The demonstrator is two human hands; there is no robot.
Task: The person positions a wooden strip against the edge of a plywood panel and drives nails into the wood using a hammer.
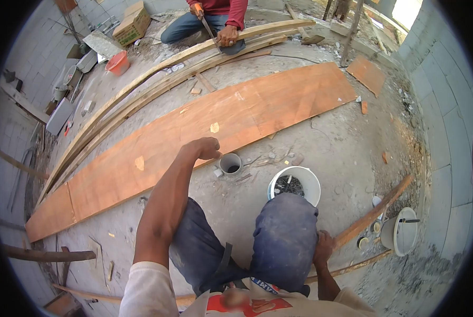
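My left hand point(209, 148) is stretched forward with its fingers curled closed, over the near edge of a long reddish plywood panel point(178, 124). What its fingers hold, if anything, is hidden. Just to the right of it stands a small grey cup point(230, 164), open at the top. My right hand point(323, 248) is low beside my right knee, at the near end of a brown wooden board point(374, 212). Its fingers are partly hidden, so I cannot tell whether it grips the board. A white bucket point(311, 182) with dark small pieces in it stands ahead of my right knee.
Across the panel a person in a red sleeve holds a handsaw point(211, 31) over long timber beams point(136, 90). A red bucket point(118, 63) and a cardboard box point(132, 24) are at back left. A pale bucket point(400, 232) lies at right by the block wall point(442, 116).
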